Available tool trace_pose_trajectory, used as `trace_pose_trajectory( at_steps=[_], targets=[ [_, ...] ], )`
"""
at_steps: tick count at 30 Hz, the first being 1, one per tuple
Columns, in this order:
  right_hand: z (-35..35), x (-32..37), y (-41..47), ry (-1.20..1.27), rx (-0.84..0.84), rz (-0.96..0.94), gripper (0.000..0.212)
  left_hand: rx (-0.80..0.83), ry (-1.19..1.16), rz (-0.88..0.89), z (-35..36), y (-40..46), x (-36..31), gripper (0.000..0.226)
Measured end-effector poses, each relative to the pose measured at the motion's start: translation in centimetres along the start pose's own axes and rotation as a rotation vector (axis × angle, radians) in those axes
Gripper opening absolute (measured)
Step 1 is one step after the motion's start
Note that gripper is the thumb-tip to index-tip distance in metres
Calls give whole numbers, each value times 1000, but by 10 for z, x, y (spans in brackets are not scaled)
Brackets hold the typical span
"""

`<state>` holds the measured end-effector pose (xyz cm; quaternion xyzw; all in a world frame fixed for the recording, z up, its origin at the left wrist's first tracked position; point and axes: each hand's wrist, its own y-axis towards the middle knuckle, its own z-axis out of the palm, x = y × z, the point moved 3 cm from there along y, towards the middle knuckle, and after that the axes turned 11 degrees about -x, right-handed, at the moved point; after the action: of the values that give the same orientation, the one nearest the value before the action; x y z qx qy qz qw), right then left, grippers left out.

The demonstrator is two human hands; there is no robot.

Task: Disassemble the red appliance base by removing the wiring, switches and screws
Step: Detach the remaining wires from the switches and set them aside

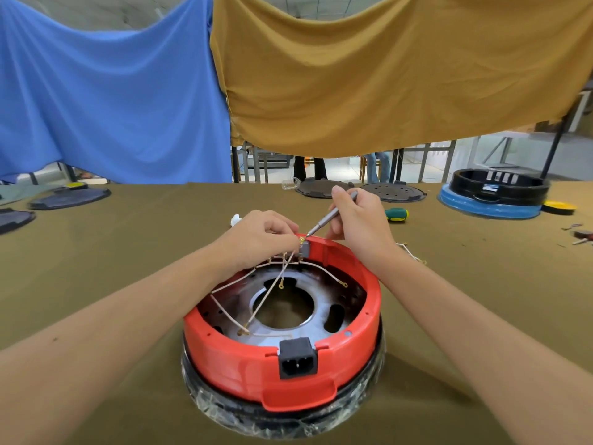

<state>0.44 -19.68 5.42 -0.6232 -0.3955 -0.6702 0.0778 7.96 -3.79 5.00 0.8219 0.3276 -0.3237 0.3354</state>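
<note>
The red appliance base (282, 358) is positioned open side up on the olive-covered table (128, 252), directly in front of the person, with its black power inlet (296, 357) on the near wall. The work point is on the opposite, far rim, where a small grey switch block (305, 248) is seated.

The left hand (261, 236) is applied from the left of the switch block; its fingertips are pinched on the wiring (276, 277) at a brass terminal just beside the block. The right hand (359, 216) is applied from the right and slightly beyond, with its fingers curled round a slim metal screwdriver (330, 216).

The long axis of the screwdriver runs diagonally, from the upper right down to the lower left, and its tip is presented at the top of the switch block, touching or very nearly touching the terminal. The left hand is the nearer of the two to the block. It is judged that the next move depends on the tip being kept in line with the terminal while the wire is drawn away to the left.

Loose wire ends with ring terminals are seen lying across the metal plate (321, 332) inside the base.
</note>
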Motion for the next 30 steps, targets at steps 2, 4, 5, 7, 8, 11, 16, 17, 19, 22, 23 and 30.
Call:
trace_pose_trajectory(
  at_steps=[2,4,5,7,8,11,16,17,19,22,23,30],
  targets=[
    [-3,-5,2,91,-25,113,30,-38,-58,2,-1,0,-1,15],
    [-5,-9,2,183,-37,220,26,-78,-80,22,-1,3,0,16],
    [-6,-12,2,220,-39,265,25,-94,-80,32,-1,4,1,17],
    [-7,-17,0,265,-34,321,23,-98,-63,54,-1,4,2,15],
    [-7,-20,-2,269,-28,335,23,-82,-34,75,0,3,1,14],
    [-8,-29,-7,313,-10,393,23,-12,61,146,4,2,0,12],
    [-9,-29,-9,322,-21,384,25,11,112,197,5,1,-5,15],
    [-9,-29,-9,325,-23,380,25,19,126,204,5,0,-5,16],
    [-9,-29,-10,327,-25,374,25,53,180,205,6,-2,-5,16],
    [-10,-29,-10,328,-33,367,25,87,230,207,8,-3,-5,15],
    [-10,-29,-10,327,-34,367,25,100,227,206,8,-3,-6,15],
    [-9,-31,-10,310,-36,355,25,214,293,246,13,-6,-7,13]
  ],
)
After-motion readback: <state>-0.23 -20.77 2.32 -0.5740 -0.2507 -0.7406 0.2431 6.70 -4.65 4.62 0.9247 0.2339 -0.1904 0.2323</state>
